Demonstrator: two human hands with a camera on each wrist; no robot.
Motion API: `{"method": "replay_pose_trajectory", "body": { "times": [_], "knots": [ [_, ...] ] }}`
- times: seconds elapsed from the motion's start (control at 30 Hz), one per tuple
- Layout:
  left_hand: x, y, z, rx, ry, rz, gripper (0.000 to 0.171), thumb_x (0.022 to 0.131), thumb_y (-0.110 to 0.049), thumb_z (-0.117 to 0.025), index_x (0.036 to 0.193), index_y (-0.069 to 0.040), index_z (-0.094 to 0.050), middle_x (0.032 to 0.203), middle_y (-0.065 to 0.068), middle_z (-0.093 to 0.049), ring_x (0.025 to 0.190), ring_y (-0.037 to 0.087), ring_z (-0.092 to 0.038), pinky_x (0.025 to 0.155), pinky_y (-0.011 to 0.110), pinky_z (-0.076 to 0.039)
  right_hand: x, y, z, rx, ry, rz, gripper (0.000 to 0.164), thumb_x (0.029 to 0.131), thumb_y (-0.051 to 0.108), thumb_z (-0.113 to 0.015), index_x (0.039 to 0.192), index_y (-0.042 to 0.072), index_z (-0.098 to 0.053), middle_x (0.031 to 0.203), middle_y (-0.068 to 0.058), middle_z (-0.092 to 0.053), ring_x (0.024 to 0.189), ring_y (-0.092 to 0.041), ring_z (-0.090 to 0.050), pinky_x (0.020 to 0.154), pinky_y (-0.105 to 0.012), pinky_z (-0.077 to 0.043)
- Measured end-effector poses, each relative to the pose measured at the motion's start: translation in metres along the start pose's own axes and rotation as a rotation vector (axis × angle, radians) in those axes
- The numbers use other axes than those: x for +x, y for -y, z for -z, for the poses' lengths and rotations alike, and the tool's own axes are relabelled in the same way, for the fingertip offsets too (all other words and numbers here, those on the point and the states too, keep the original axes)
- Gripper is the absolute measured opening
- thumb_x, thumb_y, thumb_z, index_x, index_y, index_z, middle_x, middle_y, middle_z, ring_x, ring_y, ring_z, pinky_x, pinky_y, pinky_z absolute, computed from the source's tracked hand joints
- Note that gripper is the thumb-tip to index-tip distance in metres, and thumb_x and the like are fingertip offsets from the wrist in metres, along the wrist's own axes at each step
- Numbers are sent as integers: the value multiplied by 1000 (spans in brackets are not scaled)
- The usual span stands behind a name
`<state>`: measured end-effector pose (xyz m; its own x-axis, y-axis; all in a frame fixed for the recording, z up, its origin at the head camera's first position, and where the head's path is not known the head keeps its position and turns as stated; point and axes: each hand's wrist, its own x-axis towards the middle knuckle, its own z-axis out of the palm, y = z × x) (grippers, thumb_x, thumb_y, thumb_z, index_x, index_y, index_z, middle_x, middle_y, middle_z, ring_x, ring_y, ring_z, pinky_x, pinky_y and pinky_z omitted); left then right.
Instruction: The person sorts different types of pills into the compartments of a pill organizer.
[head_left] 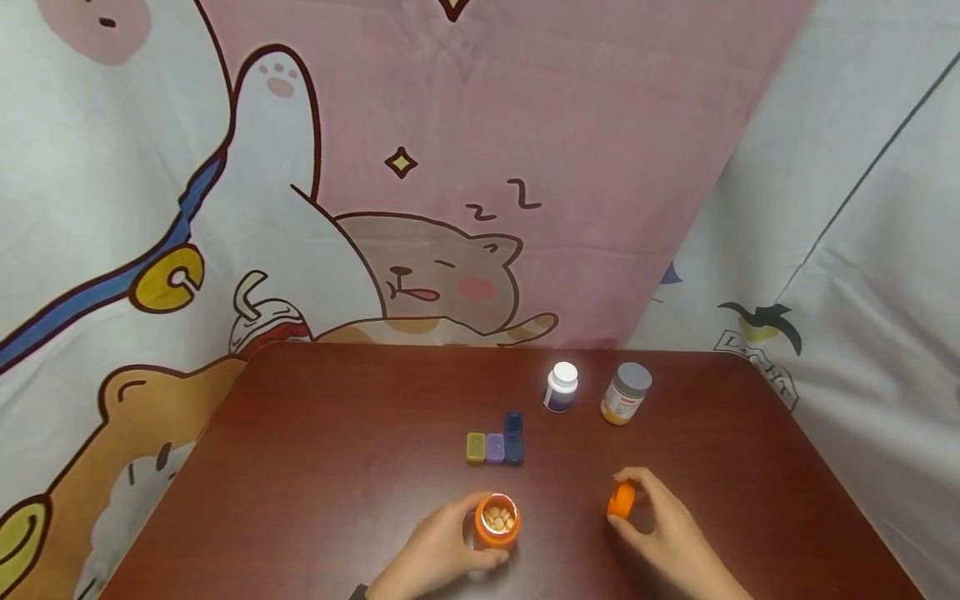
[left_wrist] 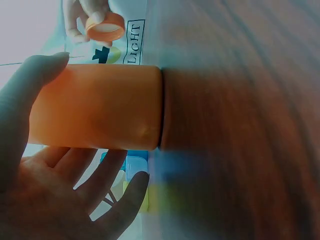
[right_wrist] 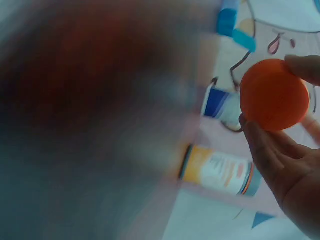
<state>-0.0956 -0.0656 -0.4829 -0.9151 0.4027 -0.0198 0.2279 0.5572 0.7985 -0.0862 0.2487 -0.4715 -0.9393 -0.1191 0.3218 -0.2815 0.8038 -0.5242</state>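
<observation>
An orange pill bottle [head_left: 497, 523] stands uncapped on the table, pale tablets [head_left: 498, 519] visible through its mouth. My left hand [head_left: 448, 537] grips it around the side, thumb and fingers on opposite walls, as the left wrist view also shows. To the right, my right hand [head_left: 667, 525] pinches an orange cap [head_left: 622, 500] by its rim, held on edge above the table; its flat top [right_wrist: 275, 95] faces the right wrist camera. Beyond the bottle lies a small pill organizer [head_left: 495, 448] with yellow, purple and dark blue compartments; the dark blue lid [head_left: 513, 422] is raised.
A white bottle with a dark blue label [head_left: 561, 387] stands toward the back of the brown table [head_left: 337, 442]. Right of it is a grey-capped jar [head_left: 626, 393] with a white and yellow label. A printed cloth [head_left: 600, 125] hangs behind the table.
</observation>
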Motion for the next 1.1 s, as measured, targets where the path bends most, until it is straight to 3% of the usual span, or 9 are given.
{"method": "replay_pose_trajectory", "body": {
  "times": [0.17,0.27,0.37,0.63,0.8,0.97,1.1],
  "knots": [
    [-1,0,-1,3,-6,8,64,69,-37,-87,124,-15,-64,114,-3,-70,104,13,-63,90,37,-51,-9,-18,0,1,-45,129,49,61,5,-90,99,22,-62,104,11,-58,92,-4,-53,83,-3,-36],
    [-1,-1,-2,5,-7,13,64,68,-37,-87,124,-15,-64,114,-3,-70,104,13,-63,90,38,-51,-14,-26,1,5,-16,152,46,61,11,-91,82,29,-55,101,9,-55,90,-3,-51,77,-6,-39],
    [-1,-2,-1,5,-3,13,64,69,-36,-87,124,-15,-63,114,-3,-70,103,13,-63,90,38,-51,-17,-32,3,-12,48,136,48,61,15,-92,78,29,-49,102,7,-54,88,-1,-50,69,-13,-44],
    [-2,-3,3,-2,40,11,66,71,-40,-86,127,-14,-61,116,-4,-69,104,11,-61,92,39,-51,-23,-41,10,-125,144,146,56,52,9,-92,89,20,-51,101,8,-47,84,-1,-48,62,-21,-44],
    [-4,-2,4,5,52,4,68,71,-43,-85,130,-19,-59,120,-5,-67,108,12,-60,94,40,-50,-23,-43,13,-192,147,182,57,49,-1,-86,91,20,-54,100,9,-47,83,-3,-49,62,-21,-44],
    [-6,-4,13,-8,76,-27,77,69,-39,-87,136,-25,-53,131,-1,-62,119,22,-58,98,47,-48,-24,-45,15,-171,170,172,60,49,-6,-86,94,16,-53,97,7,-47,78,0,-47,58,-19,-40],
    [-7,-1,27,-14,123,-76,82,70,-35,-86,141,-23,-48,137,3,-60,126,30,-56,102,50,-46,-24,-43,13,-169,169,129,67,47,-5,-90,98,13,-50,94,6,-47,75,1,-45,57,-20,-40]
  ]
}}
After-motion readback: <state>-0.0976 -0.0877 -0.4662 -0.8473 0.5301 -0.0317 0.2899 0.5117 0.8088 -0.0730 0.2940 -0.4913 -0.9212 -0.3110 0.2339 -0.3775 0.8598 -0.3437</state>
